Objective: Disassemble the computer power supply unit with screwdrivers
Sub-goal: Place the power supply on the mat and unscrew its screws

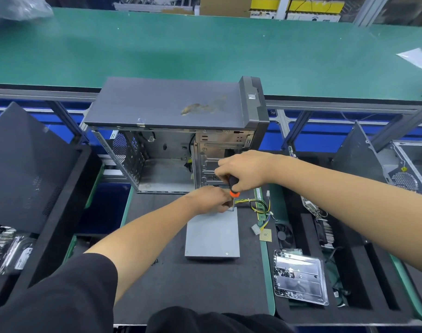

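Power supply unit [212,234] under screwdriver [233,188]

You wear a black short sleeve [68,292] on your left arm, loose and plain with no markings, dark clothing [205,319] at your torso, bare forearms, and both your left hand [211,200] and right hand [246,170] ungloved.

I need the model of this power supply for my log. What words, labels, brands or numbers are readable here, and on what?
None can be read.
Power supply unit: its visible face is plain grey metal, with no label.
Computer case: a small square badge on the front bezel, too blurred to read.
Yellow-and-white boxes behind the bench: dark print, too small to read.
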Demonstrator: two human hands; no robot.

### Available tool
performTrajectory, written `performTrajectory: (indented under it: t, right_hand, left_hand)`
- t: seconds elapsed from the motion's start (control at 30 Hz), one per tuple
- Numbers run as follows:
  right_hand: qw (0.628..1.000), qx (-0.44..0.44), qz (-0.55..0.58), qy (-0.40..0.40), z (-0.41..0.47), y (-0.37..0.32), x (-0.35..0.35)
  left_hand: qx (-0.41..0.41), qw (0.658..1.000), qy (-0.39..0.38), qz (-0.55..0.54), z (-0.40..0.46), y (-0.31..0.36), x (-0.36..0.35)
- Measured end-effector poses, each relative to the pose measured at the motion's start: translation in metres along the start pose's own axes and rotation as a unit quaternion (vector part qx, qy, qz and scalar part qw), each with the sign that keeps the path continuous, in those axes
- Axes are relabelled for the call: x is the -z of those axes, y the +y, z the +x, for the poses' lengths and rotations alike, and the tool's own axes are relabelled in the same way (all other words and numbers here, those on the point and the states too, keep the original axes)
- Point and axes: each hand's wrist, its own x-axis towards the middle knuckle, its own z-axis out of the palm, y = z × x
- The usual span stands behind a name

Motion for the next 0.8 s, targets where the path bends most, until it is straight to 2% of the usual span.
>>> performTrajectory:
  t: [0.13,0.37,0.6,0.8]
  right_hand:
    - [0.999,-0.004,0.039,0.008,0.000,-0.001,0.001]
    - [0.989,-0.021,0.124,0.076,-0.001,-0.015,0.004]
    - [0.980,-0.013,0.161,0.119,0.004,-0.058,-0.002]
    - [0.964,-0.026,0.217,0.150,0.014,-0.102,-0.016]
  left_hand:
    - [-0.009,0.998,0.056,-0.028,-0.009,-0.002,-0.005]
    - [0.036,0.969,0.120,-0.213,-0.047,-0.001,-0.014]
    - [0.074,0.953,0.157,-0.250,-0.103,-0.005,-0.032]
    - [0.131,0.946,0.157,-0.253,-0.154,-0.011,-0.053]
